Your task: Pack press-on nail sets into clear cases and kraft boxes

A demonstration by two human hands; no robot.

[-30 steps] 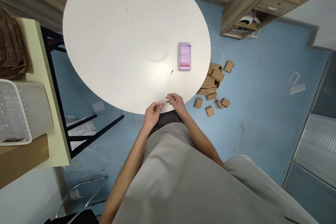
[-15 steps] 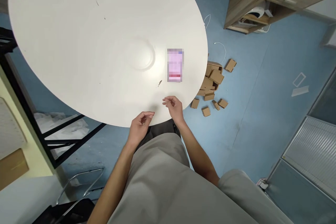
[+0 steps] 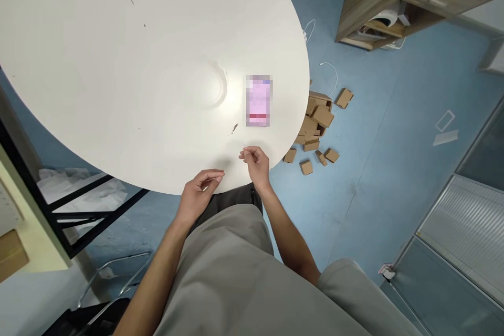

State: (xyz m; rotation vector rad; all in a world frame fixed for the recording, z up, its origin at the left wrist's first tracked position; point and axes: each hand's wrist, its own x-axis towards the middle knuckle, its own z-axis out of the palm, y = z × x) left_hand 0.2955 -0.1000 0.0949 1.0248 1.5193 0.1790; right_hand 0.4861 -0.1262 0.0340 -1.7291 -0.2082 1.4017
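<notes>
Blue floor [image 3: 374, 142] around a round white table [image 3: 79, 63], person at the near edge. Left hand [image 3: 198, 193] and right hand [image 3: 258, 168] over that edge, apart, fingers loosely curled, nothing visible in either; contact with the table: cannot tell. Step reads as hands at the ready, no grip made. Pink item [image 3: 259, 100], pixelated, lies flat toward the table's right side, just beyond the right hand, not touched. Getting to it would call for the right hand to go farther out and open wider. Dark speck [image 3: 235, 128] just left of it, ring mark [image 3: 221, 84] farther left; neither looks like an obstacle. Cardboard boxes [image 3: 323, 115] on the floor at right, cabinet [image 3: 378, 5] far right, metal-framed chair [image 3: 114, 262] near left.
</notes>
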